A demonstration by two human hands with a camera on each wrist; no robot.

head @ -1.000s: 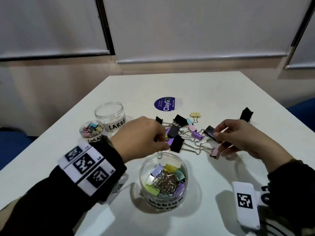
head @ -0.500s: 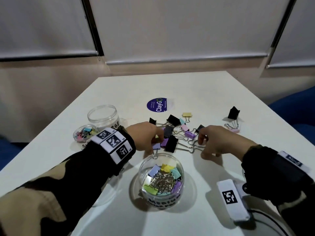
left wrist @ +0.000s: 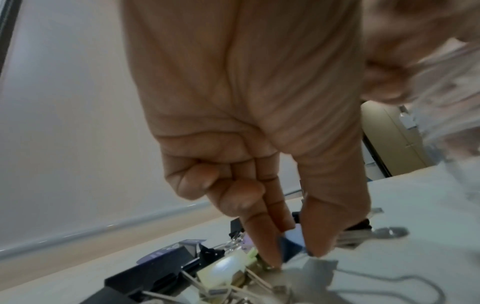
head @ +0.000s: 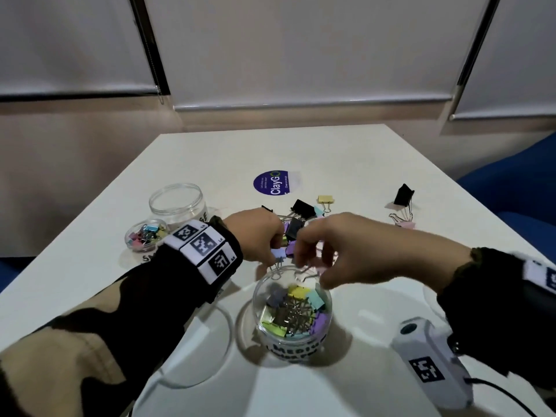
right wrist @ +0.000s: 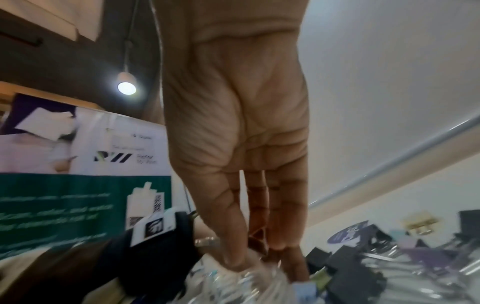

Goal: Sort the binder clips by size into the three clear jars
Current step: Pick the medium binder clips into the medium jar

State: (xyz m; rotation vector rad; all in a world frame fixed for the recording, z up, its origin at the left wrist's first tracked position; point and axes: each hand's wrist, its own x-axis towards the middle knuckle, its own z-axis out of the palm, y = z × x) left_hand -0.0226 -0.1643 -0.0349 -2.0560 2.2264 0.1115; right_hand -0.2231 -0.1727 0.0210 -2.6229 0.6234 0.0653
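Note:
The medium jar (head: 296, 347) stands at the front centre, holding several pastel clips. My left hand (head: 275, 251) hovers just behind its rim, thumb and forefinger pinching a light blue clip (head: 278, 253); the left wrist view shows that pinch (left wrist: 293, 255) on the blue clip (left wrist: 291, 240). My right hand (head: 304, 260) reaches over the jar mouth from the right, fingers pointing down and pinching what looks like a pale pink clip (head: 319, 246) with wire handles dangling at the rim. The right wrist view is blurred. Behind the hands lies the unsorted pile (head: 302, 207).
The large jar (head: 177, 203) and the small jar (head: 146, 236), which holds tiny clips, stand at the left. A black clip (head: 404, 195) and a pink clip (head: 406, 224) lie apart at the right. A purple sticker (head: 275, 183) lies behind the pile. A clear lid (head: 210, 371) lies under my left forearm.
My right hand left the pile and swung left over the medium jar with a clip. My left hand stayed by the pile, lifting a blue clip toward the jar.

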